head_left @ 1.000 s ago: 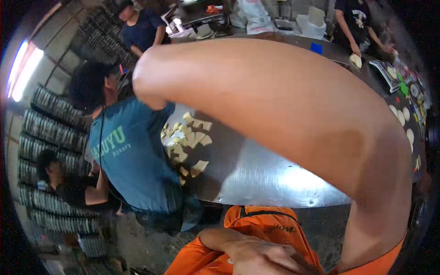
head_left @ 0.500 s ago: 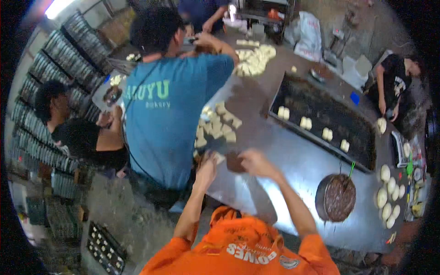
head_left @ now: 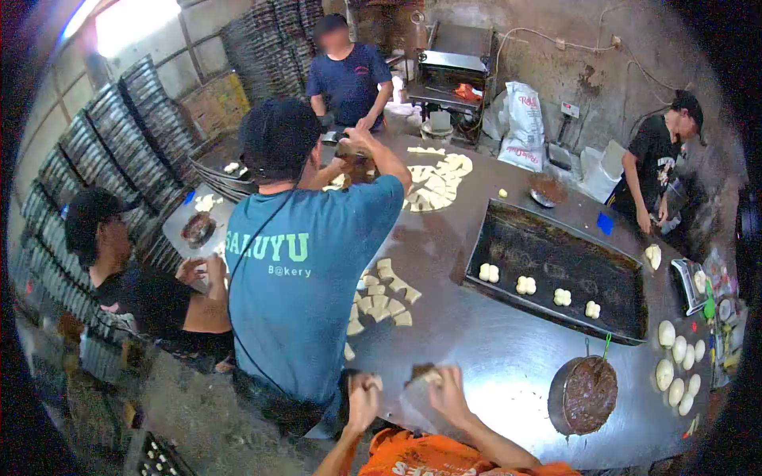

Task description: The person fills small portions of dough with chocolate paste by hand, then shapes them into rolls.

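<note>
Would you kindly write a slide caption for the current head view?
Left hand and right hand at a metal table with cut dough pieces, a dark baking tray and a round pan.

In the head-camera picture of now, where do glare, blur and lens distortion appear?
Head view: glare whitens the metal table, left of the round pan; head view: the bright panel at upper left is washed out; head view: the left hand and right hand look slightly soft; head view: the corners go black, and the stacks seem bent.
</note>
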`<state>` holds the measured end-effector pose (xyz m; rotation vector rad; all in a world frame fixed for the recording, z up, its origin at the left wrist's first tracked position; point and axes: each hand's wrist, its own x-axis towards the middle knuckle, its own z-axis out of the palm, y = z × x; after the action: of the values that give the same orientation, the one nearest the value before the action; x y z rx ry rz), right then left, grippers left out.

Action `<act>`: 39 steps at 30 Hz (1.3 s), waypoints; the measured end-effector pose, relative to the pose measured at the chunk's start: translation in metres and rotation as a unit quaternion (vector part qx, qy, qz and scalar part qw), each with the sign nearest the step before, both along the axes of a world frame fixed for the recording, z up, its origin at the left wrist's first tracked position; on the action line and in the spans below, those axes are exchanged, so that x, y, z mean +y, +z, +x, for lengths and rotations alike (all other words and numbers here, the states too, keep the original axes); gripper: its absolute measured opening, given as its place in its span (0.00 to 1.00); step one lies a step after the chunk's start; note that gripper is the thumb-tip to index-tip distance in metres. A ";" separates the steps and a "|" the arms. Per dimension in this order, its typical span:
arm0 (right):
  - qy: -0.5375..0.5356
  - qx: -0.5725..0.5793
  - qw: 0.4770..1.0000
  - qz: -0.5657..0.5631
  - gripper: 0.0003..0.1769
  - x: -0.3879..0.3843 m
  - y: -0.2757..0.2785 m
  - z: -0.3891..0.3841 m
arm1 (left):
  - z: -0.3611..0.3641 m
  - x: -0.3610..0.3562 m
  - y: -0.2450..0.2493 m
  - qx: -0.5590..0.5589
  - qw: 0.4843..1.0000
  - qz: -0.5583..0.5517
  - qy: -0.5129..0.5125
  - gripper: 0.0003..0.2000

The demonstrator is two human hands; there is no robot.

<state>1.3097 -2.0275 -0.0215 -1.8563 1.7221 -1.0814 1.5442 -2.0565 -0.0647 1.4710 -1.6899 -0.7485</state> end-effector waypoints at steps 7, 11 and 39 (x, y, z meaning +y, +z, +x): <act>-0.038 0.232 0.971 -0.034 0.12 0.044 -0.055 -0.074 | -0.061 -0.055 -0.006 -0.318 0.924 -0.149 -0.152 0.14; -0.052 0.254 0.966 -0.015 0.10 0.031 -0.044 -0.026 | -0.121 -0.028 -0.039 -0.339 0.926 -0.093 -0.136 0.13; -0.085 0.287 0.954 0.023 0.06 0.054 -0.034 -0.092 | -0.040 -0.055 -0.038 -0.448 0.880 -0.145 -0.065 0.14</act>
<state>1.2182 -1.9738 -0.0558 -2.1663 2.2311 -0.5690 1.5040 -2.1118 -0.1025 1.5929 -2.4574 0.2102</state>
